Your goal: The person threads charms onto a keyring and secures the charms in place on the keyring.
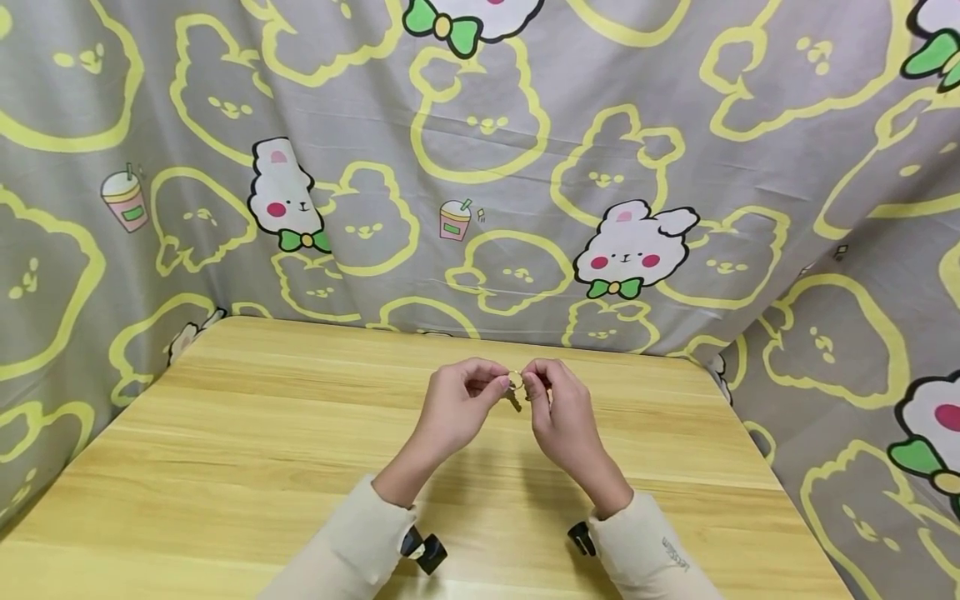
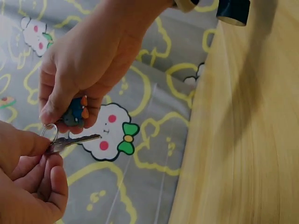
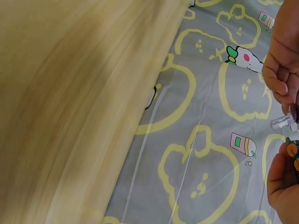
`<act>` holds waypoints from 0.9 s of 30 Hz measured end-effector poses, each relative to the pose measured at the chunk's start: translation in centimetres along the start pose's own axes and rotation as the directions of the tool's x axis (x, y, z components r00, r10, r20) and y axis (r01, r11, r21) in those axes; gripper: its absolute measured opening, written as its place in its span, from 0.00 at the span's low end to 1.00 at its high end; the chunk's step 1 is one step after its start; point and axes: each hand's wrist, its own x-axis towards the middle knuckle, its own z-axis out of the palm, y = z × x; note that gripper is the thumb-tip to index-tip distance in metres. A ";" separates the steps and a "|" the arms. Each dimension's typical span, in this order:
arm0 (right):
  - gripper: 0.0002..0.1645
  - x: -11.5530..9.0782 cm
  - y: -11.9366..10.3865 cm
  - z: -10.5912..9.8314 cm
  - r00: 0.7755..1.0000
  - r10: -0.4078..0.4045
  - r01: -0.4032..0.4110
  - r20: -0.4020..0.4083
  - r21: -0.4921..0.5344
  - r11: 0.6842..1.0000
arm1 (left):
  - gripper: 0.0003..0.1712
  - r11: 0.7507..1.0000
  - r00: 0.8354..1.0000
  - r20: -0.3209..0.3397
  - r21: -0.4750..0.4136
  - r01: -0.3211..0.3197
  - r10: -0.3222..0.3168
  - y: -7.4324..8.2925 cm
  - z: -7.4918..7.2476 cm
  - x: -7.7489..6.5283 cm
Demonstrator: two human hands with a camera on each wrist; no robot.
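Observation:
Both hands meet above the far part of the table around a metal key ring (image 1: 516,380). My left hand (image 1: 459,407) pinches the ring between thumb and fingers, close to the head of a key (image 2: 77,140) whose blade points away from those fingers. On the ring's other side, the thumb and fingertips of my right hand (image 1: 564,410) grip it. A small blue and orange trinket (image 2: 74,112) sits against the right hand's curled fingers. In the right wrist view, the key (image 3: 282,122) and trinket show at the right edge, partly cut off.
A wood-grain table (image 1: 262,467) lies under the hands. Behind it and at both sides hangs a grey curtain (image 1: 510,108) with yellow outlines and white rabbit heads. Each cream sleeve has a black strap-like piece (image 1: 429,553) at the cuff.

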 end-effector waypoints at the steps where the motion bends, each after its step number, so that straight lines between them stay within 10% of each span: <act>1: 0.04 0.0 0.0 0.0 1.000 -0.001 0.001 0.004 0.004 1.000 | 0.06 1.000 1.000 -0.005 0.017 -0.015 0.015 0.0 0.0 0.0; 9: 0.03 0.0 -0.1 -0.1 0.994 -0.012 0.011 0.106 0.008 1.000 | 0.05 0.933 0.972 0.075 0.274 -0.233 0.221 0.5 -0.7 0.0; 19: 0.04 -0.1 -0.1 0.1 1.000 0.007 -0.007 -0.011 0.021 1.000 | 0.06 0.991 0.996 0.014 0.103 -0.090 0.089 -0.2 -0.1 0.2; 27: 0.05 0.0 0.1 0.0 1.000 -0.010 0.010 0.006 0.034 0.999 | 0.06 0.957 0.977 0.032 0.196 -0.212 0.210 -0.2 -0.4 0.2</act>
